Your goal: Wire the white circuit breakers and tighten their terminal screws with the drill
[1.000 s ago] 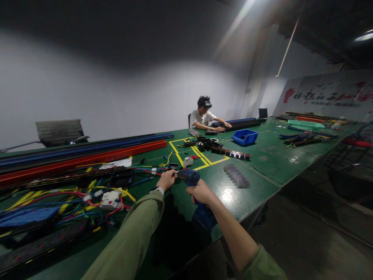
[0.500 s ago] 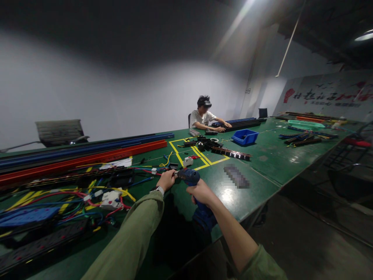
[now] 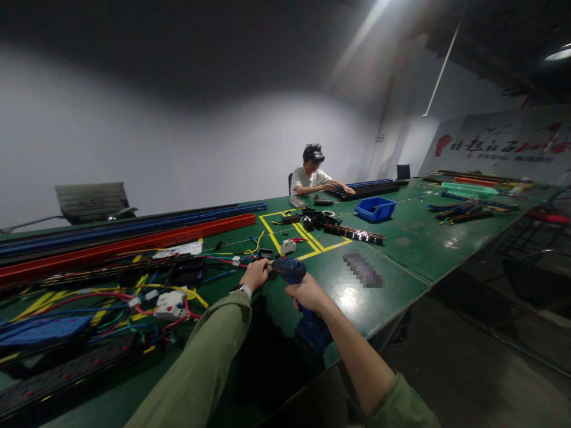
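Observation:
My right hand [image 3: 309, 293] is wrapped round the grip of a blue cordless drill [image 3: 289, 269], its nose pointing left. The battery end of the drill hangs low, over the near side of the green table [image 3: 404, 252]. At the drill's front end is my left hand [image 3: 254, 276], with fingers closed beside the tip; what they pinch is too small to make out. Just beyond the drill lies a small white circuit breaker [image 3: 288, 245] with red leads. Coloured wires and another white breaker [image 3: 172, 304] lie left of my left forearm.
Across the table sits a co-worker [image 3: 307, 178] with hands on black rails. A blue bin [image 3: 375, 209], black parts [image 3: 314, 219] and a blurred flat object [image 3: 362, 268] lie ahead and right. Long orange trunking [image 3: 178, 233] and black power strips [image 3: 62, 371] occupy the left.
My hands and the drill stay in nearly the same place. Across the table, the co-worker's one hand has lifted slightly and drawn back towards the body.

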A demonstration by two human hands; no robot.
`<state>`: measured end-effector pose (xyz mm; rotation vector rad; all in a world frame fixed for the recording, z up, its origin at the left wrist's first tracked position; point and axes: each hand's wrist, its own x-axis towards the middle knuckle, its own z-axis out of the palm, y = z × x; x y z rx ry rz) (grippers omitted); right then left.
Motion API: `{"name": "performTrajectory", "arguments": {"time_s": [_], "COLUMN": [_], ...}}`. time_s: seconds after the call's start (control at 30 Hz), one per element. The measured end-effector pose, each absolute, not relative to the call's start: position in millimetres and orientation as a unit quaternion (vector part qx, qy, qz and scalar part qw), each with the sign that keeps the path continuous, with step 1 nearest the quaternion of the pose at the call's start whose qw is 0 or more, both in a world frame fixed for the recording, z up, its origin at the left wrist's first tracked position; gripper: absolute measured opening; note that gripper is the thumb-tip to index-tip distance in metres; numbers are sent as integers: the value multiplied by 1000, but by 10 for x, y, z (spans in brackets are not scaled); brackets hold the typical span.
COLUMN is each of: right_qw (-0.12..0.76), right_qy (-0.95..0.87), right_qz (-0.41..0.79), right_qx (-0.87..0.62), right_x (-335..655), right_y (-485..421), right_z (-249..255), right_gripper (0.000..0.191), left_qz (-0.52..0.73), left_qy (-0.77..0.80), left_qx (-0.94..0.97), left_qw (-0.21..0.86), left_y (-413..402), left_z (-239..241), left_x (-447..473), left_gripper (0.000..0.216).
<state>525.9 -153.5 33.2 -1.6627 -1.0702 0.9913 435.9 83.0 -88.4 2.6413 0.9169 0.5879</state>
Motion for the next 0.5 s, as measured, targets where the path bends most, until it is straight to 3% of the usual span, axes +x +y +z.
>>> {"name": "performTrajectory", "arguments": {"time_s": [0.5], "right_qw": [452], "right_qy": [-431], "right_qz": [406], "right_qx": [-667], "right_x": [5271], "right_y": [-1534], "right_z": [339], "right_gripper": [17], "left_qz": [207], "left_qy": [315], "left_qx": [915], "left_qw": [145], "left_y": [852], "left_z": [-902], "left_x": [4369], "left_gripper": [23]}}
